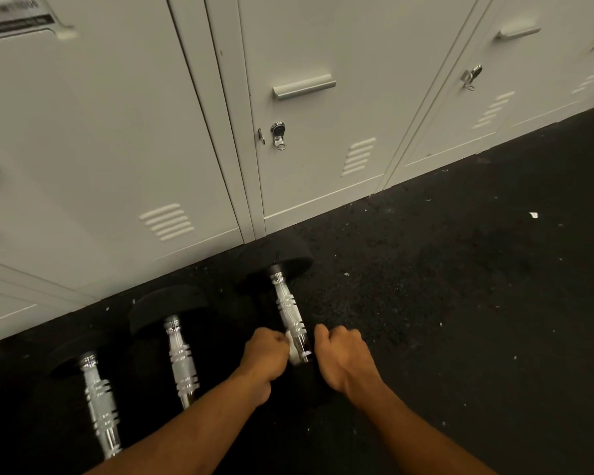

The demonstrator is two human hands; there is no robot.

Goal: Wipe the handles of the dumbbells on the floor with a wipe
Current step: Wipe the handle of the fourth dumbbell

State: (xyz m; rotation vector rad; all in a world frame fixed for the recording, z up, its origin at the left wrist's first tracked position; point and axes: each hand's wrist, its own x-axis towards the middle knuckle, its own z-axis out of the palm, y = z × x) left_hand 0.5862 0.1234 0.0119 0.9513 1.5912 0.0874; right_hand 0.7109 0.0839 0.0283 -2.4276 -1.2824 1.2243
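Three dumbbells are laid side by side on the floor (460,303), their far heads close to a row of lockers (117,132), so that each bar is presented lengthwise to the person. The right-most dumbbell (278,255) is the one being worked on. A white wipe (293,351) is pinched in the curled fingers of the left hand (264,358) and pressed against the near end of its handle (290,310). The right hand (343,361) is set just beside the handle on the opposite side, its fingers curled into a loose fist. Whether an end of the wipe is gripped there cannot be told (the fingertips are turned away from the camera). The hands are judged to be placed either side so that the wipe can be drawn round the bar and the bar kept from rolling.

The handles are of bright chromed metal, round, with a knurled band in the middle and ringed grooves towards each end. The heads are thick matt black discs, seemingly rubber. The floor is a black speckled mat, littered with pale crumbs. The lockers are of pale painted sheet metal, fitted with louvred vents, bar pulls and chrome locks.

The middle dumbbell (182,361) and the left-most dumbbell (98,406) are touched by neither hand.
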